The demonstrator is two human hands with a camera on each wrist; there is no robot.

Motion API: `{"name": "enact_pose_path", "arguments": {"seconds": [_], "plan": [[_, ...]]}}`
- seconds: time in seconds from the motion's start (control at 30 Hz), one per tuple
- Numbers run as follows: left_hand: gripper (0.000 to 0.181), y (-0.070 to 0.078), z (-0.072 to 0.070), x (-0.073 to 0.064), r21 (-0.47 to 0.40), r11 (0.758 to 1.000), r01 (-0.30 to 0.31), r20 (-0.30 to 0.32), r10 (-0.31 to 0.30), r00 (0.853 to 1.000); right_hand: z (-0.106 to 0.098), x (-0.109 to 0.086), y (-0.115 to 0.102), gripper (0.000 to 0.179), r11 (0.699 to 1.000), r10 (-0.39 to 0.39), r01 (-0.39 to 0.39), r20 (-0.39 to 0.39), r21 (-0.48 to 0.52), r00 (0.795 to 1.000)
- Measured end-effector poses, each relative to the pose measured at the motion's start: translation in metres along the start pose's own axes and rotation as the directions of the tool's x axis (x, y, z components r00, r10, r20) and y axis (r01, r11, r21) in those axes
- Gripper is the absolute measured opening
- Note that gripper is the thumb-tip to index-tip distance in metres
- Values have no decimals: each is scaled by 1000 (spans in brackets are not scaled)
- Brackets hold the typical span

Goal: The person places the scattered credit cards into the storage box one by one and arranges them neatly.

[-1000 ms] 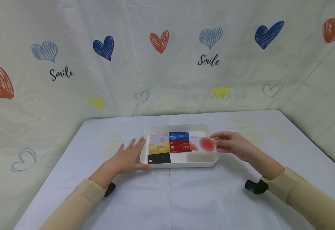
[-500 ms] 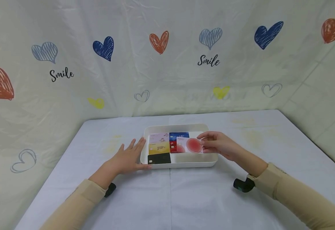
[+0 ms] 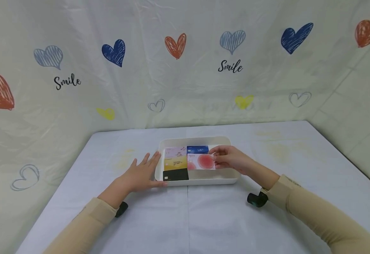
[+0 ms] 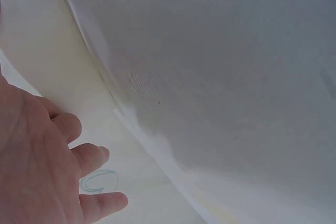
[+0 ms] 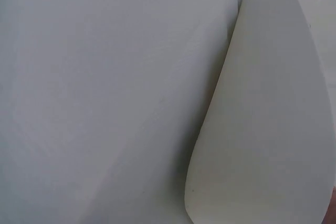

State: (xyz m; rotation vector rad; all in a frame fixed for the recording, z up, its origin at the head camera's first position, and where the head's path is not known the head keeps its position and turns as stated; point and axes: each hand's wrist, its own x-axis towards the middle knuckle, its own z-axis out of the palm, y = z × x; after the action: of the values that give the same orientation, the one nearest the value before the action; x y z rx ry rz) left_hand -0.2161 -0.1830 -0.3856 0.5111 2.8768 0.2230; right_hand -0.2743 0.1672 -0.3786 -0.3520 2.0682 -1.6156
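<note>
In the head view, a white tray (image 3: 216,181) holds several cards. On its left side lie a pale pink card (image 3: 175,152), a gold card (image 3: 174,163) and a black card (image 3: 175,175), with a blue VIP card (image 3: 198,149) to their right. My right hand (image 3: 231,158) pinches a white card with red circles (image 3: 201,161) by its right edge, just below the blue card; this card hides the red card. My left hand (image 3: 138,176) rests with spread fingers at the tray's left end. The left wrist view shows this hand's fingers (image 4: 92,158) loosely extended.
A white cloth (image 3: 185,218) covers the table. Behind it hangs a white sheet (image 3: 197,81) printed with hearts and the word Smile. The tray's outer wall (image 5: 262,119) fills the right side of the right wrist view.
My right hand has carried the white card with red circles leftward from the tray's right end, over the red VIP card. My left hand has stayed in place.
</note>
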Motion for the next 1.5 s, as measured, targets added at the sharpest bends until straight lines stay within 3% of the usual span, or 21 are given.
{"name": "enact_pose_path", "arguments": {"seconds": [0.5, 0.87, 1.2, 1.37, 1.5], "plan": [[121, -1, 2, 1, 14, 1000, 7, 0, -7, 1000, 13, 13, 7, 28, 982, 129, -125, 25, -139, 991], [122, -2, 3, 3, 24, 1000, 11, 4, -11, 1000, 17, 11, 9, 26, 973, 144, -141, 4, -181, 990], [122, -2, 3, 3, 21, 1000, 17, 8, -17, 1000, 24, 12, 8, 22, 949, 125, -128, -30, -288, 992], [122, -1, 3, 3, 17, 1000, 17, 7, -17, 1000, 24, 10, 7, 38, 934, 119, -124, -37, -334, 992], [122, -1, 3, 3, 24, 1000, 18, 10, -18, 1000, 25, 8, 7, 47, 895, 99, -110, -47, -433, 994]]}}
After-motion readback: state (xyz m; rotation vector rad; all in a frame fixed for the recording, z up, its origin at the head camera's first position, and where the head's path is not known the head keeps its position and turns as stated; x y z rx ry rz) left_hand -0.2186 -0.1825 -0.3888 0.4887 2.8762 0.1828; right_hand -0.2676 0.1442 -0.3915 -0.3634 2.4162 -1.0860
